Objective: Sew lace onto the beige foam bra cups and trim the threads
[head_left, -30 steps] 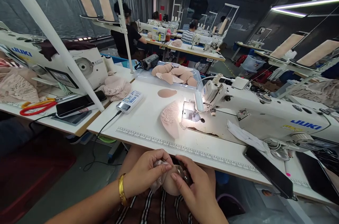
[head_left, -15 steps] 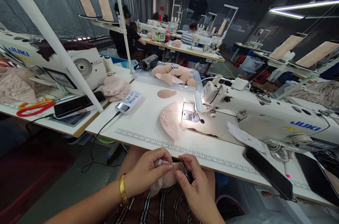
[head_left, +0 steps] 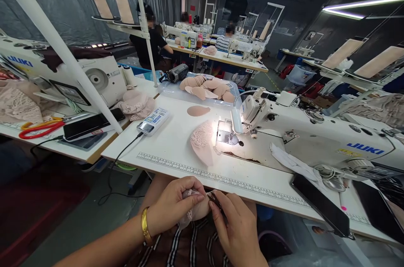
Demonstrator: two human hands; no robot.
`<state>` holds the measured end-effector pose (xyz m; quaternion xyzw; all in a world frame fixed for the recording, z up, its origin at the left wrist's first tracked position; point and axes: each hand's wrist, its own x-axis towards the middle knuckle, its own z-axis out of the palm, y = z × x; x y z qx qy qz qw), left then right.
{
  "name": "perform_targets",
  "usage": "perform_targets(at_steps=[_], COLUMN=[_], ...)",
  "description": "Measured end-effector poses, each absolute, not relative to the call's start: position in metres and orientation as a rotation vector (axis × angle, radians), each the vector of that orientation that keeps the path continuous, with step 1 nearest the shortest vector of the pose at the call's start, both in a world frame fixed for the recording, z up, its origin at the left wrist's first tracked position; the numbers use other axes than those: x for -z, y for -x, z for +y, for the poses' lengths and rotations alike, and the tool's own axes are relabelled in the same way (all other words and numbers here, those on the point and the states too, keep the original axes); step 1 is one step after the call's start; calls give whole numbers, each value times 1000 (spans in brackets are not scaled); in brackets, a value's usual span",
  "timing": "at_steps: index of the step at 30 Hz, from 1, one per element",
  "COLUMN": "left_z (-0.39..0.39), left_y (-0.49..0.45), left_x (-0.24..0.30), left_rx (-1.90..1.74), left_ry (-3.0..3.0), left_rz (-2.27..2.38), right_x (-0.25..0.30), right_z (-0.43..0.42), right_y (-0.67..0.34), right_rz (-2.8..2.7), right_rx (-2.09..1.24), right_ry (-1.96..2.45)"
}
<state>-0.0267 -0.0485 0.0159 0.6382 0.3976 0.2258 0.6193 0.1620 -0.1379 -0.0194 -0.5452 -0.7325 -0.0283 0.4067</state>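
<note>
Our fingers (head_left: 192, 199) below table edge (head_left: 221, 181); ahead, bare top until lace cup (head_left: 202, 143), sewing machine (head_left: 284, 132) ahead-right.

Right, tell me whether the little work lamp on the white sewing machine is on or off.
On. The small work lamp on the white sewing machine throws a bright patch onto the metal needle plate and the lace-covered beige cup beside it.
</note>
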Motion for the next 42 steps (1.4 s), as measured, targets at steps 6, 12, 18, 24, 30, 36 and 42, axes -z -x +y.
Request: perform_targets(at_steps=[6,12,18,24,30,36,42], left_z=[-50,-50,-50,-48,-48,-46,-46], left_y=[26,25,24,26,25,23,25], left_x=[-16,-13,-13,-15,-14,-11,-14], left_rx=[-539,-531,-538,-543,-544,-541,-562], left_ry=[-1441,-1464,-1533,-1543,-1602,-1639,-1603], left_rz=[905,907,901,842,745,835,895], right_x=[20,26,19,9,10,17,20], right_z=[-138,-137,-135,-134,-133,-138,-140], right_y=[-161,-159,-160,-166,-166,-165,-166], right_rz=[-1838,-1877,-1846,-1637,-1422,-1497,-1786], right_rx=[88,210,119,-629,-888,-540,-104], right_ry=[1376,1380,1365,1425,1479,1452,1390])
